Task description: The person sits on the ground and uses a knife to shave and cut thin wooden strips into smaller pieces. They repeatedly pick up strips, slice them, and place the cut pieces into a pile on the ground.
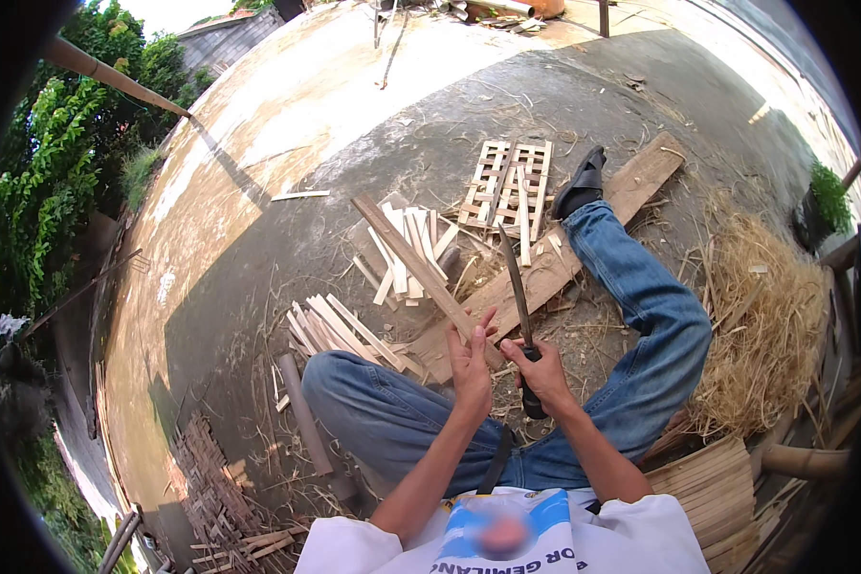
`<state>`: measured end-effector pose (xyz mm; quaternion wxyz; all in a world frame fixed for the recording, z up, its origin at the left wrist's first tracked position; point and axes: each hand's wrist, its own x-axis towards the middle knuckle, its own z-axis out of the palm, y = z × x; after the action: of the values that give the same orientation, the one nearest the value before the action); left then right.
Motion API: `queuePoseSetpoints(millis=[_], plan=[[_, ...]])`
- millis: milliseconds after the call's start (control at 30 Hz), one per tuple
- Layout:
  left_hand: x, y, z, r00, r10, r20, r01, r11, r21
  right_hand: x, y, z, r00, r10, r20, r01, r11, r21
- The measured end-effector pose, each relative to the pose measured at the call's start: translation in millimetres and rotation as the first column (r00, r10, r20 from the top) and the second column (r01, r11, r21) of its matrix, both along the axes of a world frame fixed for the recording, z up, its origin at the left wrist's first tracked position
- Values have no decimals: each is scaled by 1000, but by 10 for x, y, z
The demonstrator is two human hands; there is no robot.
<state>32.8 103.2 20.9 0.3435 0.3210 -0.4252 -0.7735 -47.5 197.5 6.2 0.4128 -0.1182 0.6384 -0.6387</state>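
Observation:
A long brown strip of split bamboo or wood slants up and to the left from my left hand. The fingers of that hand are closed around its near end. My right hand grips the black handle of a long-bladed knife, its dark blade pointing away from me. Blade and strip are close together, just above my hands. Beneath them a wide wooden plank runs across the ground from between my legs toward my right foot.
Pale split strips lie in two piles, one farther off and one by my left knee. Slatted lattice panels lie beyond the plank. A heap of straw-like shavings stands at right. A bamboo tube lies by my left leg.

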Motion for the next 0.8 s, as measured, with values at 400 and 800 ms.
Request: queuePoseSetpoints(millis=[400,800], plan=[[-28,-1704,1179,977,-141,157,184,936,-301,-484,-7,-210,995,-27,-97,34,997,65],[-309,-1313,193,950,215,225,-91,884,-458,62,-270,-918,967,99,-236,-7,931,364]])
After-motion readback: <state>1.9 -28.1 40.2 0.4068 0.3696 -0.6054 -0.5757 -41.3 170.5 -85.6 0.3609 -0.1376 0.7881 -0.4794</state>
